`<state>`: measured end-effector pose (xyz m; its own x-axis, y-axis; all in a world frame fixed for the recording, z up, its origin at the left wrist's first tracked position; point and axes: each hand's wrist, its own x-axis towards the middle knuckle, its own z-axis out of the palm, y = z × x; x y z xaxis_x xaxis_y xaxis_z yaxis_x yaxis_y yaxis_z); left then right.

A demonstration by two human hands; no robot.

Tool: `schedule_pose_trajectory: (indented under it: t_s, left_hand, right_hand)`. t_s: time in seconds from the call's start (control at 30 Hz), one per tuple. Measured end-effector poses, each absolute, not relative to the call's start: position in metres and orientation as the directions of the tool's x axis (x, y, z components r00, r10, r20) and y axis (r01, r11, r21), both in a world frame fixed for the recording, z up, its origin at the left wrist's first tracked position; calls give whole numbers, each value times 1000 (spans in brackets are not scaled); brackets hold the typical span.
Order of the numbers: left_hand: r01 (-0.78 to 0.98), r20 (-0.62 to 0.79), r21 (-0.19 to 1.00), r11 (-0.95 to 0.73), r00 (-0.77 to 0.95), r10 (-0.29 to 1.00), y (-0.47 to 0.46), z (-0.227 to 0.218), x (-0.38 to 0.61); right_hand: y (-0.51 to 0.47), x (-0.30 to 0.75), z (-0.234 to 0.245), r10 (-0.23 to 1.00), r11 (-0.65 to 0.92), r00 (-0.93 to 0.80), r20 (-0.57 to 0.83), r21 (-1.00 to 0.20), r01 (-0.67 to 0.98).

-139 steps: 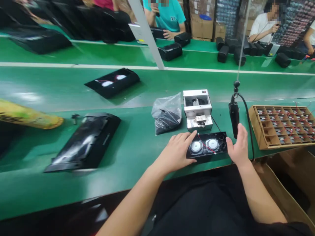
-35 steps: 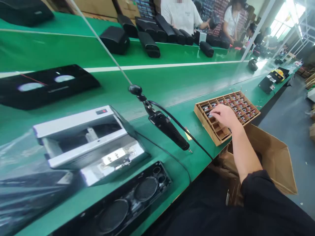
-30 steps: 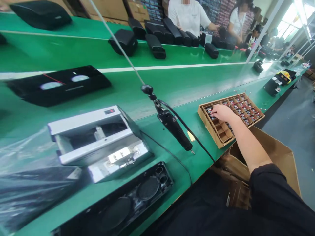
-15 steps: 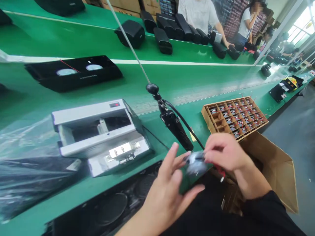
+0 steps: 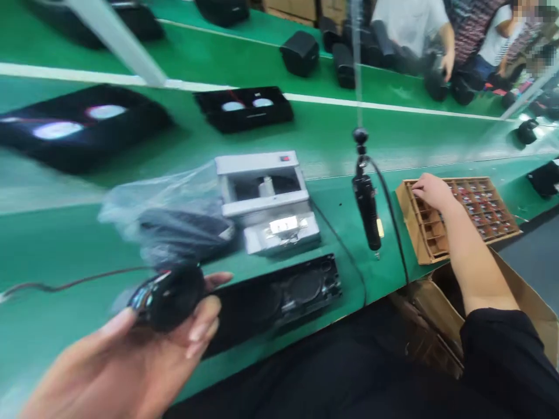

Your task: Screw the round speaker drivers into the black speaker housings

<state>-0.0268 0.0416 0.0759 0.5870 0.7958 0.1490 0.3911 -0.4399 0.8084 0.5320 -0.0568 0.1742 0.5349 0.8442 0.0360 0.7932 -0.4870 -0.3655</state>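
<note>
Speaker driver (image 5: 177,297) is pinched in our left hand (image 5: 144,358), thumb on one side, curled fingers on the other, its lead wire (image 5: 82,281) trailing out beyond the thumb tip. Just right of those fingers lies the black speaker housing (image 5: 305,288), open side up. Our right hand (image 5: 434,192) reaches over the divided cardboard tray (image 5: 409,224), fingertips drawn together at its far-left cells; we cannot tell whether they grip anything. We judge the step to be collecting a part from the tray with one driver already held; the next move calls for a sure pinch and a straight lift clear of the dividers. Half a second ago both our hands met around a blurred part; now they are well apart, the left alone holding the driver.
</note>
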Motion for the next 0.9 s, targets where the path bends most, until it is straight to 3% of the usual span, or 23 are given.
schedule_pose_trajectory:
  t_s: [0.07,0.13,0.23,0.33,0.47,0.53,0.63,0.73,0.83,0.9]
  left_hand:
    - [320,22,929,-186,455,890,40,86,-44]
    - [329,-33,938,-107,394,919,37,95,-54]
    - [466,78,843,-269,390,918,33,104,-59]
    - [541,151,689,-482,544,825,31,109,-51]
    - [510,28,596,-619,758,651,32,113,-23]
    - [554,-55,499,-666,788,614,34,114,-12]
    - [628,-136,343,-699,769,624,36,113,-5]
    - [643,-165,301,-704,762,626,36,113,-6]
    - [638,-178,284,-716,768,615,33,115,-9]
    - [624,-182,256,-739,782,597,32,115,-11]
  right_hand:
    - [-54,534,176,858,-493,513,-20,-307,814]
    - [-57,546,186,859,-507,508,-65,-241,827]
    - [-76,577,213,831,-556,545,-114,-141,819]
    - [-97,596,235,813,-555,519,-263,-83,828]
    - [-88,586,223,776,-449,357,-520,-58,892]
    - [-74,576,206,767,-397,306,-564,-44,917]
    - [-69,558,186,815,-368,333,-474,20,930]
    - [-89,537,176,849,-456,472,-236,124,881]
    - [-119,517,164,741,-665,670,40,181,725]
    - [-134,506,154,673,-739,731,111,150,657]
